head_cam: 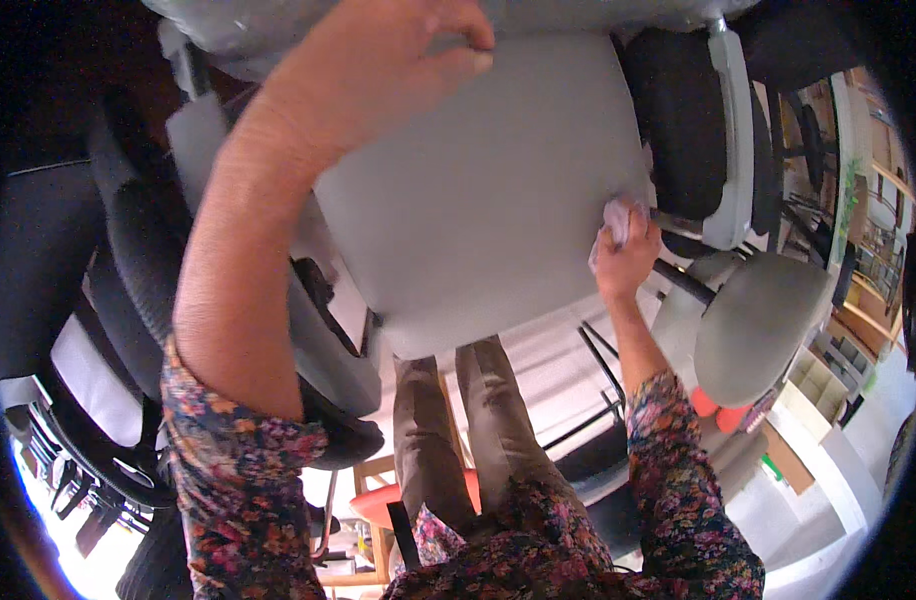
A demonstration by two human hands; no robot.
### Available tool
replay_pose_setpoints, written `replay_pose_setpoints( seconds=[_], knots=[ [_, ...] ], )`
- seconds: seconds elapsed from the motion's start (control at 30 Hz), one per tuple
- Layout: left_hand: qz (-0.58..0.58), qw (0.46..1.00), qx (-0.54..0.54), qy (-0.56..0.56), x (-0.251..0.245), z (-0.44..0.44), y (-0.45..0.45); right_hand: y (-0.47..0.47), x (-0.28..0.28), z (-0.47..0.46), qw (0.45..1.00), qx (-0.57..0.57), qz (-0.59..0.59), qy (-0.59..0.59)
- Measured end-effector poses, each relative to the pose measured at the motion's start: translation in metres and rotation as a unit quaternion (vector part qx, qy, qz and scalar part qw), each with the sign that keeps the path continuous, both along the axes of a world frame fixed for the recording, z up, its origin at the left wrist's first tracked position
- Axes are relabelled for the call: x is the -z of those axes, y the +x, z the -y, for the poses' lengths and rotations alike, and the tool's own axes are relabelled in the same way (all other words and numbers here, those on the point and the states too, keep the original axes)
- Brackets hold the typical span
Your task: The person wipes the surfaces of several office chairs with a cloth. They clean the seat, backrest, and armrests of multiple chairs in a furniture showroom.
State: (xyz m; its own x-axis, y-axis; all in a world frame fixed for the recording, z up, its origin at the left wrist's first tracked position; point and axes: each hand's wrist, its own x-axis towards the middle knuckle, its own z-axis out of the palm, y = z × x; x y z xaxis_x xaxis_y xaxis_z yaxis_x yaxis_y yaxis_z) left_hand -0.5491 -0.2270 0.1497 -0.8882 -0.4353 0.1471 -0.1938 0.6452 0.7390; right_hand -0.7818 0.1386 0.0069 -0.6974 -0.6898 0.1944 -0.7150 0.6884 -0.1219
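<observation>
A grey upholstered chair seat (480, 187) lies in front of me, tilted in the view. My right hand (629, 251) grips a crumpled pale cloth (615, 221) against the seat's right edge. Over the seat's upper left reaches my left hand (428, 49), blurred, its thumb and a finger curled towards each other with a gap between them; I see nothing held there. Above the seat, part of a grey surface with a clear plastic-like sheen (578, 11) crosses the top of the view.
A grey-framed black chair part (735, 135) stands at the right, with another rounded grey seat (762, 330) below it. Dark chairs (45, 262) crowd the left side. Black metal legs (600, 367) show beneath, and wooden shelving (870, 300) stands farther right.
</observation>
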Motion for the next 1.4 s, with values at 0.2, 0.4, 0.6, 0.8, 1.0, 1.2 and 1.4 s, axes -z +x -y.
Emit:
replay_pose_setpoints(
  seconds=[0.2, 0.4, 0.6, 0.8, 1.0, 1.2, 1.4],
  knots=[
    [0.011, 0.997, -0.045, -0.067, 0.028, 0.004, 0.009, 0.110, -0.011, 0.012, 0.992, -0.108, 0.067, -0.015],
    [0.034, 0.996, -0.060, -0.062, 0.031, 0.007, 0.013, 0.227, -0.016, 0.031, 0.948, -0.232, 0.219, -0.008],
    [0.102, 0.993, -0.043, 0.031, 0.027, 0.005, 0.016, 0.232, -0.015, 0.028, 0.912, -0.363, 0.191, -0.011],
    [0.128, 0.987, -0.040, 0.087, 0.032, 0.010, 0.020, 0.110, -0.020, 0.002, 0.957, -0.231, 0.176, 0.006],
    [0.131, 0.990, -0.033, 0.040, 0.035, 0.014, 0.022, -0.008, -0.009, -0.034, 0.997, -0.064, 0.044, -0.013],
    [0.161, 0.985, -0.044, 0.044, 0.017, 0.007, 0.018, -0.060, 0.003, -0.093, 0.968, 0.118, 0.166, -0.145],
    [0.151, 0.980, -0.128, 0.017, -0.029, -0.038, -0.002, 0.017, 0.018, -0.082, 0.959, 0.174, 0.157, -0.157]
  ],
)
